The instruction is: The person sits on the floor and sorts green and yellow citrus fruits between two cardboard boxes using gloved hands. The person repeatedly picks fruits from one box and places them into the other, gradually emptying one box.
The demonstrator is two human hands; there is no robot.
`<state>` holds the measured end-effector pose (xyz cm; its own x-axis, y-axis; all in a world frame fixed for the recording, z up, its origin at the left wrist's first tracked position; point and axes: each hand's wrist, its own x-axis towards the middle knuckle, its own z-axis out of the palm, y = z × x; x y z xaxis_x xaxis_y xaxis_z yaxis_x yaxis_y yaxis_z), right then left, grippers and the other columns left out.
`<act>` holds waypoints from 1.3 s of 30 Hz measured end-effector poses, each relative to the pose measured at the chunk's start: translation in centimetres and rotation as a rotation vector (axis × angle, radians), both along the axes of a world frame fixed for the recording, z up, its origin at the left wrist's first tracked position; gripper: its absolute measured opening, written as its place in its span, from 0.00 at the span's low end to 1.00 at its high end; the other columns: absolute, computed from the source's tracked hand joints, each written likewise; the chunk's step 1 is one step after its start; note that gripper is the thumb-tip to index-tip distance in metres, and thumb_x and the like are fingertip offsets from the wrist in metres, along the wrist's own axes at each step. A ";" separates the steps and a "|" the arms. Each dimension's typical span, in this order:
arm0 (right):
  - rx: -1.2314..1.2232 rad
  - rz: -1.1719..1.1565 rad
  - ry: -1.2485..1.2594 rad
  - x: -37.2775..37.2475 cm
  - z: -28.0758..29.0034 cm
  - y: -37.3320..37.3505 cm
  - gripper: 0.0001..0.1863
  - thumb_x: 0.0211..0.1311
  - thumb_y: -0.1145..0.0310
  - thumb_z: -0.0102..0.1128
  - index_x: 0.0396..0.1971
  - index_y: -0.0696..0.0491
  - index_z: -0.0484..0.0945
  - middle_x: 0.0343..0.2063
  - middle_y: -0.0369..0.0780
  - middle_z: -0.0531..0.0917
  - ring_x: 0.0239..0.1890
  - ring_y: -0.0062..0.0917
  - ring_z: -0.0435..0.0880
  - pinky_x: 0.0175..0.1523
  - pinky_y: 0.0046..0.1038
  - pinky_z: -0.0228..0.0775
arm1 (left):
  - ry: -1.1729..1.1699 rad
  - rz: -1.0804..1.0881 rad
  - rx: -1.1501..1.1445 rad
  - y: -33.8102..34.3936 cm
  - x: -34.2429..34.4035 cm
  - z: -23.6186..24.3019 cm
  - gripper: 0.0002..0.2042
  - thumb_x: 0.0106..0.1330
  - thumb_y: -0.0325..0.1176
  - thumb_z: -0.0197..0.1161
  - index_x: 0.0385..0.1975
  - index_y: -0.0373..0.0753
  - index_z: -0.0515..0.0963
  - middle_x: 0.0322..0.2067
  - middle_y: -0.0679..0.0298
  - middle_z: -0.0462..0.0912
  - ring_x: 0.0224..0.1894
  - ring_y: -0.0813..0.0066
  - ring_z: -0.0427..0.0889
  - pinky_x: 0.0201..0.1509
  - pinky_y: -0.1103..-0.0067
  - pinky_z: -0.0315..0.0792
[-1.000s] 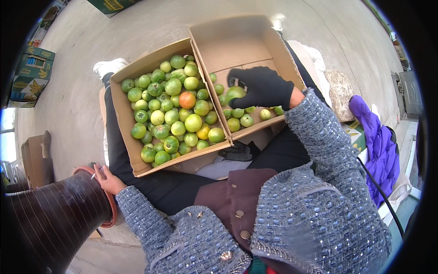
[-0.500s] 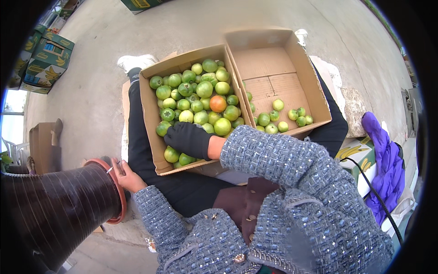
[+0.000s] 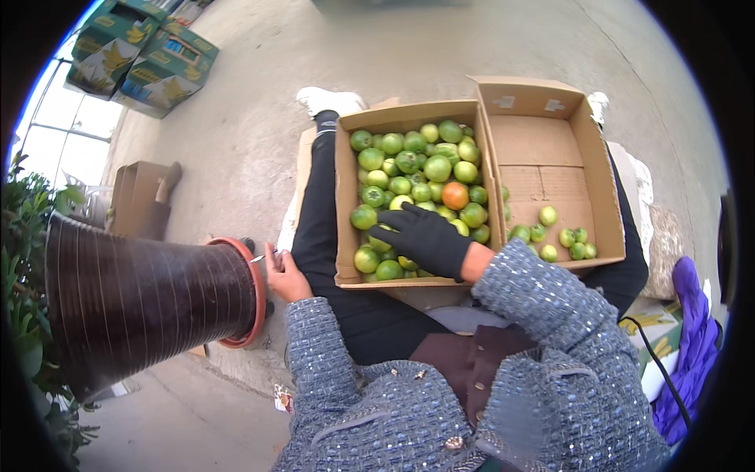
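My right hand [image 3: 425, 238], in a black glove, lies over the green tomatoes [image 3: 437, 168] in the left cardboard box [image 3: 344, 259]. Its fingers are apart, with tomatoes under and around them; nothing shows gripped. Among the green ones sits one orange tomato [image 3: 454, 196]. Bare and off to the left, my left hand [image 3: 286, 275] pinches a thin white cigarette [image 3: 257, 259] between its fingers, close to the rim of a large brown pot. The right cardboard box [image 3: 543, 185] holds several small green tomatoes [image 3: 548, 215] at its near end.
The brown pot [image 3: 157, 295] with an orange rim leans at left beside leafy plants [image 3: 27, 315]. Green banana boxes [image 3: 165, 71] are stacked at the far left, near an upright open carton [image 3: 138, 200]. Purple cloth [image 3: 692, 354] and another banana box [image 3: 657, 338] lie at right.
The view has swung left, so the boxes and pot appear farther right. My right hand's fingers, curled before, are now spread over the tomatoes. My left hand keeps the cigarette.
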<state>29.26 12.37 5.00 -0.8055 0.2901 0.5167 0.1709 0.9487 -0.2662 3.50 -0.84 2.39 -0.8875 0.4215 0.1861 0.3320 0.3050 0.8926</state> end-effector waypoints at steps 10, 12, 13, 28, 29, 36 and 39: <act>-0.280 -0.712 -0.154 22.4 4.9 4.4 0.20 0.58 0.58 0.58 0.50 0.47 0.74 0.44 0.41 0.79 0.43 0.34 0.79 0.45 0.33 0.72 | 0.183 -0.073 -0.070 -1.4 -2.2 -1.9 0.19 0.63 0.24 0.54 0.54 0.28 0.69 0.53 0.50 0.74 0.54 0.64 0.73 0.60 0.74 0.63; -0.435 -0.881 -0.547 26.3 5.0 4.7 0.21 0.59 0.55 0.56 0.49 0.49 0.75 0.42 0.43 0.80 0.43 0.35 0.79 0.46 0.35 0.71 | 0.187 -0.078 -0.095 -1.5 -2.5 -1.8 0.18 0.64 0.25 0.55 0.54 0.29 0.70 0.53 0.52 0.74 0.53 0.66 0.74 0.59 0.74 0.64; -0.451 -0.899 -0.560 27.9 3.9 4.7 0.21 0.58 0.54 0.56 0.48 0.49 0.75 0.41 0.43 0.80 0.43 0.35 0.79 0.46 0.35 0.71 | 0.161 -0.065 -0.065 -1.4 -2.6 -1.9 0.18 0.64 0.26 0.55 0.54 0.29 0.70 0.52 0.52 0.75 0.52 0.67 0.74 0.58 0.75 0.65; -0.313 -0.737 -1.093 25.7 -1.9 3.9 0.11 0.48 0.67 0.57 0.33 0.52 0.82 0.34 0.42 0.83 0.40 0.35 0.82 0.43 0.35 0.71 | 0.254 -0.096 -0.189 -1.0 -3.7 -1.8 0.18 0.65 0.26 0.55 0.54 0.31 0.71 0.52 0.54 0.75 0.51 0.67 0.75 0.57 0.75 0.66; -0.372 -0.713 -1.096 25.9 -1.2 4.3 0.12 0.48 0.68 0.58 0.35 0.51 0.81 0.34 0.42 0.83 0.41 0.36 0.81 0.45 0.36 0.71 | 0.261 -0.088 -0.205 -1.0 -3.4 -1.7 0.18 0.65 0.27 0.55 0.54 0.31 0.71 0.52 0.54 0.75 0.51 0.67 0.75 0.57 0.75 0.66; -0.618 -0.696 -0.871 24.7 0.2 5.7 0.32 0.49 0.71 0.56 0.60 0.43 0.65 0.47 0.45 0.77 0.47 0.38 0.79 0.48 0.37 0.71 | 0.254 -0.059 -0.198 -1.3 -2.9 -1.7 0.17 0.65 0.26 0.54 0.54 0.32 0.71 0.52 0.54 0.76 0.51 0.67 0.75 0.56 0.75 0.67; -0.649 -0.629 -0.886 22.6 -0.2 4.7 0.34 0.51 0.72 0.56 0.61 0.39 0.61 0.49 0.48 0.74 0.46 0.40 0.79 0.48 0.37 0.72 | 0.157 -0.092 -0.100 -0.7 -2.6 -1.5 0.19 0.64 0.26 0.55 0.55 0.30 0.70 0.53 0.52 0.74 0.53 0.66 0.74 0.57 0.75 0.66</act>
